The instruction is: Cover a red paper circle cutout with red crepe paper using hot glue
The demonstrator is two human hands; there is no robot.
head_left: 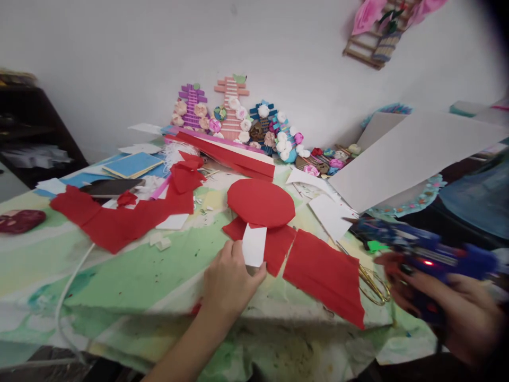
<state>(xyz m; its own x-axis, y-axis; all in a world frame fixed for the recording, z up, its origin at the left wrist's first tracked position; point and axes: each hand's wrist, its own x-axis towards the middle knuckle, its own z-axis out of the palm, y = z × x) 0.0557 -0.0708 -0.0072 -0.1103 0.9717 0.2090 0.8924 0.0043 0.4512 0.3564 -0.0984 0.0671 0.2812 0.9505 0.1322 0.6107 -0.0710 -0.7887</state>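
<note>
My left hand (234,276) pinches the near end of a small white card strip (255,245) between thumb and fingers. The strip's far end meets the edge of a red fabric-covered disc (260,201). Under the strip and disc lies a red piece of crepe paper or cloth (278,249). My right hand (441,297), a little blurred, is wrapped round a blue hot glue gun (433,254) with a lit red light. The gun's nozzle points left, over the table's right side. A larger red sheet (324,276) lies between the hands.
Gold-handled scissors (374,284) lie beside the red sheet. Red scraps (119,223) and blue card (133,164) cover the left side, with a white cable (66,297) hanging over the front. Flower-decorated crafts (233,109) lean on the wall; a large white board (409,159) stands at right.
</note>
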